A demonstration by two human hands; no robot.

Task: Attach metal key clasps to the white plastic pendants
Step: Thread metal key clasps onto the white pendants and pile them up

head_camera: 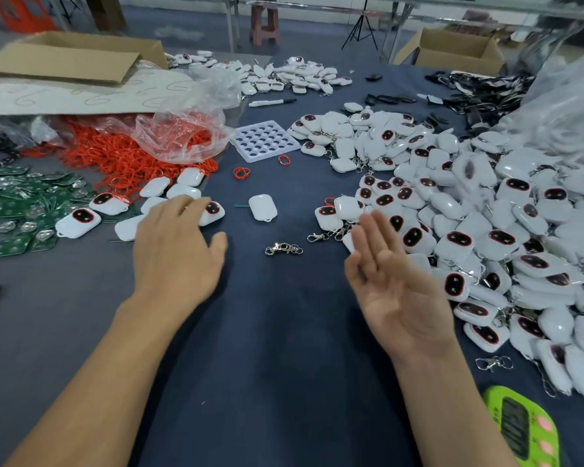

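My left hand [176,251] lies palm down on the dark blue table [267,332], its fingertips touching a small group of white plastic pendants [169,193]. My right hand [391,284] hovers open, palm turned left, at the edge of a large heap of white pendants [479,230], many with metal clasps fitted. A lone white pendant [263,207] lies face down between the hands. A bunch of loose metal key clasps [283,249] lies just in front of it. Another clasp [493,363] lies at the right.
Red loops [122,156] spill from a plastic bag at the left, beside green circuit boards [24,203]. A white moulded tray [265,139] sits at the centre back. A green timer [520,429] is near the right front. Cardboard boxes [75,55] stand behind.
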